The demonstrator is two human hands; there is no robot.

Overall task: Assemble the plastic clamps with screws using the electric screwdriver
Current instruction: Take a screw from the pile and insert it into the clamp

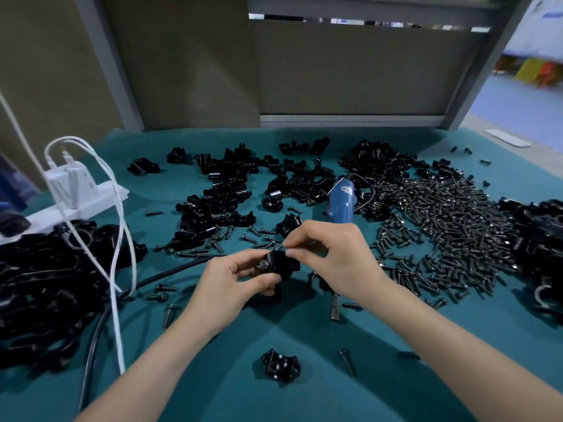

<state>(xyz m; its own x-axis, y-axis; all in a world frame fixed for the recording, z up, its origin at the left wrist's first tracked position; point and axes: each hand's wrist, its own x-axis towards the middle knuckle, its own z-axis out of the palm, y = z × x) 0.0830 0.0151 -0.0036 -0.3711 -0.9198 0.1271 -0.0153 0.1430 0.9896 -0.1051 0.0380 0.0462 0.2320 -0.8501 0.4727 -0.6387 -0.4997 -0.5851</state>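
Note:
My left hand (234, 280) grips a black plastic clamp (278, 263) above the teal table; one screw head shows in its near face. My right hand (330, 254) pinches a small screw (281, 247) at the clamp's top edge. The blue electric screwdriver (341, 202) lies on the table behind my hands, its black cord trailing right. A big heap of black screws (441, 226) spreads to the right. Loose clamp halves (231, 184) are scattered across the back. An assembled clamp (281, 364) lies near the front edge between my forearms.
A pile of black clamps (45, 287) fills the left side, another pile (542, 248) the far right. A white power strip (79, 190) with white cables (117, 269) sits at the left. A black cable (170, 271) crosses toward my left hand. Stray screws (347, 362) dot the cloth.

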